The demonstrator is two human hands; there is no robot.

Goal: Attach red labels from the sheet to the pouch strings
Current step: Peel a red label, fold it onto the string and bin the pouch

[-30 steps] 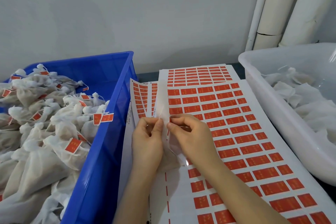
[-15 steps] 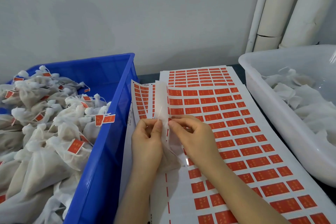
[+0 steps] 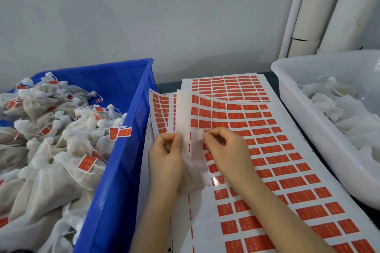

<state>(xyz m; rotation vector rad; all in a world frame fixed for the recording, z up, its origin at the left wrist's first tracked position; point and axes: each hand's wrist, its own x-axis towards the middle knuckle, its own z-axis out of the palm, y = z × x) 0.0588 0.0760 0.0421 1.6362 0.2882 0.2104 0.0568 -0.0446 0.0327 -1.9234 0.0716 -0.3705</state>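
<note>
Head cam, middle of the frame: my left grip [image 3: 164, 154] is pinched round the top of a white pouch [image 3: 191, 178] that lies on the sheet of red labels [image 3: 287, 170], with a thin bit of string [image 3: 177, 130] poking up past my thumb. My right grip [image 3: 224, 150], just beside it, is pinching one peeled label [image 3: 199, 134] by its edge, pale back side facing the camera. The left of the frame has the blue crate [image 3: 123, 150] piled with pouches already tagged red, and the white tub [image 3: 308, 129] at right holds plain ones.
</note>
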